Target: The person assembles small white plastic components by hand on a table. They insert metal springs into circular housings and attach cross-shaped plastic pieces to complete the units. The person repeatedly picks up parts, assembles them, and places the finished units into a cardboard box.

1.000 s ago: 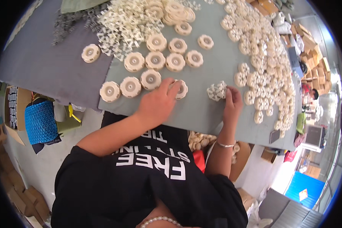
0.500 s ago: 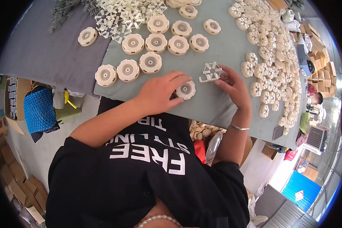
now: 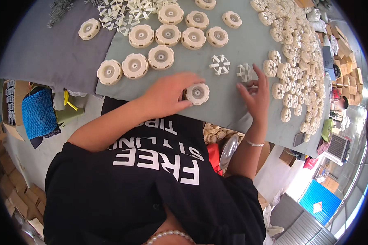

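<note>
My left hand (image 3: 170, 93) is closed round the left side of a cream round plastic cap (image 3: 197, 94) with a grey recessed centre, near the table's front edge. To the right, my right hand (image 3: 255, 94) has its fingers apart, with the index finger pointing up. Just beside those fingertips is a pale spoked plastic ring (image 3: 244, 72), blurred by motion; I see no grip on it. Another white spoked ring (image 3: 220, 65) lies flat on the cloth between the hands, beyond the cap. Several similar caps (image 3: 167, 35) are set out beyond my left hand.
Loose spoked rings (image 3: 126, 16) are heaped at the far left, with dark coiled springs (image 3: 60, 11) beside them. Many cream caps fitted with spokes (image 3: 292, 81) cover the table's right side. A carton (image 3: 13, 102) and a blue woven item (image 3: 41, 116) stand off the left edge.
The spoked rings have come apart: one now lies on the cloth, the other sits by my right fingertips, which have spread. My left hand has shifted slightly left with the cap.
</note>
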Motion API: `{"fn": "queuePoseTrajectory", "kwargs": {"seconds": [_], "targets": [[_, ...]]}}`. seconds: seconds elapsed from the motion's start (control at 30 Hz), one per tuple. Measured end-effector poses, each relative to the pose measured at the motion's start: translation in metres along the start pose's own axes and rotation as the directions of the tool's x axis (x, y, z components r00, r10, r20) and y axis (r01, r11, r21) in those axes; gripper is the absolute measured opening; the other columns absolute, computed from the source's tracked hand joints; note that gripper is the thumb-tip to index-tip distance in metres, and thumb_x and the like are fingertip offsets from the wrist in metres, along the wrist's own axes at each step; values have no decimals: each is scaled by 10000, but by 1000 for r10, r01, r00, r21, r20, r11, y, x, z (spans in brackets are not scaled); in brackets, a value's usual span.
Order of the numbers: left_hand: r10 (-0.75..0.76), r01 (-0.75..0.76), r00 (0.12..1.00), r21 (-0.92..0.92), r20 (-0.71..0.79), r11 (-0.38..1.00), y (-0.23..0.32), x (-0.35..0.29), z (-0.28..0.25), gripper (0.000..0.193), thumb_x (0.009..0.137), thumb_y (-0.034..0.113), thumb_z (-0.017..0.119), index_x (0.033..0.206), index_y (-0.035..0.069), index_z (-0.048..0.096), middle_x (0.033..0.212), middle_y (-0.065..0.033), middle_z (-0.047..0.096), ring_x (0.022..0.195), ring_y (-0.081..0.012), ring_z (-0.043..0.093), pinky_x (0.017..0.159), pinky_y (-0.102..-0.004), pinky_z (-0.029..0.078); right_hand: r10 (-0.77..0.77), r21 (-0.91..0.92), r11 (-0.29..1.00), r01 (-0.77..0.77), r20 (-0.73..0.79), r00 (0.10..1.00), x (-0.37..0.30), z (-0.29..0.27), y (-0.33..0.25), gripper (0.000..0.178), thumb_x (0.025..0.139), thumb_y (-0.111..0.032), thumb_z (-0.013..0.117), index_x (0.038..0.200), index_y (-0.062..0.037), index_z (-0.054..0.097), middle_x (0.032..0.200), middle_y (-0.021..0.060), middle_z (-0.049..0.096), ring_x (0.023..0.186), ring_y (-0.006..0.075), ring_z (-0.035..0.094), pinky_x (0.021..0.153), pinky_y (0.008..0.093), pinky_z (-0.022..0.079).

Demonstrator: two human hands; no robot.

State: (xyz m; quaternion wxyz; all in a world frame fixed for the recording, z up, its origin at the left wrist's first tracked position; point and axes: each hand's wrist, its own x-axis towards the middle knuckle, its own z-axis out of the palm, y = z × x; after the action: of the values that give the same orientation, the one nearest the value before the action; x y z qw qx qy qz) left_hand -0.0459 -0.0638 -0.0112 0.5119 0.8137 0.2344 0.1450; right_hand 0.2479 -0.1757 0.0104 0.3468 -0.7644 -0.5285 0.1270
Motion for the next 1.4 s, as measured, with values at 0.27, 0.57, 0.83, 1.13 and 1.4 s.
{"fn": "queuePoseTrajectory", "kwargs": {"seconds": [0.27, 0.57, 0.83, 1.13, 1.4], "targets": [[-8, 1, 997, -87, -81, 996, -1, -4, 2, 656, 827, 200, 827, 1444, 147, 612, 1352, -105, 652, 697, -179, 644, 694, -326, 564, 105, -78, 993, -89, 237, 966, 12, -19, 8, 647, 803, -47, 875, 1413, -72, 658, 1282, 49, 617, 860, 100, 621, 738, 256, 570], [1, -8, 997, -84, -78, 996, -1, 1, 2, 555, 880, 212, 742, 1404, 83, 613, 1191, -123, 690, 827, -264, 695, 805, -406, 560, -143, 428, 904, 27, 243, 959, -22, 10, -30, 618, 750, 36, 838, 1345, -31, 682, 1302, 99, 650, 1062, 178, 668, 847, 308, 586], [-54, 37, 997, -253, -59, 967, -6, -2, -2, 617, 930, 149, 737, 1507, 62, 539, 1107, -93, 692, 749, -142, 616, 678, -311, 523, -370, 216, 928, 303, 449, 814, -10, 27, -77, 617, 742, -9, 860, 1333, -47, 690, 1290, 118, 682, 1121, 324, 682, 916, 408, 577], [-62, 46, 994, -167, -91, 985, -5, -1, 2, 656, 907, 134, 740, 1525, 85, 525, 1145, -100, 684, 765, -164, 628, 705, -328, 537, -348, 157, 937, 313, 498, 794, -11, 35, -79, 573, 797, -58, 838, 1347, -50, 677, 1327, 126, 660, 1154, 357, 666, 947, 429, 563], [51, 71, 950, 371, -309, 926, 14, -22, -25, 628, 860, 224, 810, 1432, 147, 561, 1410, -62, 572, 1054, -299, 716, 855, -424, 605, -153, -206, 951, 233, 341, 928, -17, -22, -27, 566, 807, -104, 844, 1346, -60, 677, 1318, 130, 663, 1090, 342, 688, 930, 438, 568]]}}
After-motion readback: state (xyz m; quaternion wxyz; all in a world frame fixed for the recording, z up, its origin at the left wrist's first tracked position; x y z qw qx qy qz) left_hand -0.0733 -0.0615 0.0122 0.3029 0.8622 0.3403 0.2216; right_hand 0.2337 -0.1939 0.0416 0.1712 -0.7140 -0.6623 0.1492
